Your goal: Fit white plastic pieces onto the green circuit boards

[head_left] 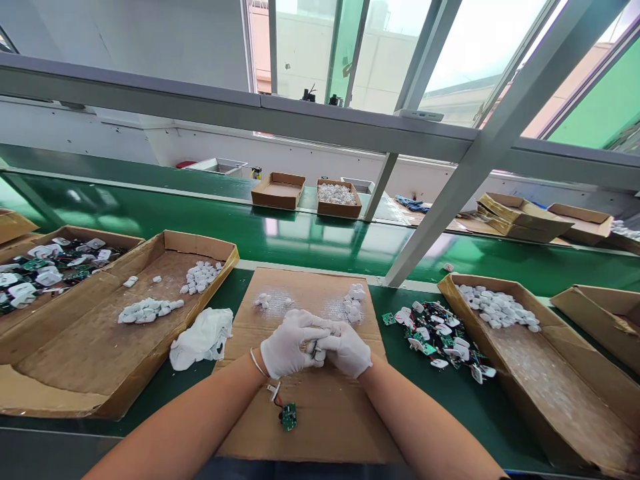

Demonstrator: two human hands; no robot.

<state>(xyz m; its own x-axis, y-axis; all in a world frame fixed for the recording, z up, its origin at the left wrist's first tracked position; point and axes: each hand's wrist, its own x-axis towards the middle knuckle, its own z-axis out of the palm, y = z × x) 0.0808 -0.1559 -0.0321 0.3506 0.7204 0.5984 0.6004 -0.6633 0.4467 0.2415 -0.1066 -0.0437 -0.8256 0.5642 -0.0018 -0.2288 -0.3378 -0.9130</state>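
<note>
My left hand (289, 343) and my right hand (347, 348), both in white gloves, meet above a brown cardboard sheet (305, 427). Their fingers are closed around something small between them, mostly hidden; a greyish bit of it shows. Just below my left hand, a green circuit board (288, 417) with wires and a small white piece (273, 392) is over the cardboard. Beyond my hands, small white plastic parts lie in two groups on the sheet, a left group (264, 301) and a right group (354, 303).
A crumpled white cloth or bag (201, 339) lies left of the sheet. To the right is a heap of wired circuit boards (445, 333). Cardboard trays flank me, a left tray (100, 333) and a right tray (560, 373). A grey slanting post (435, 207) stands ahead.
</note>
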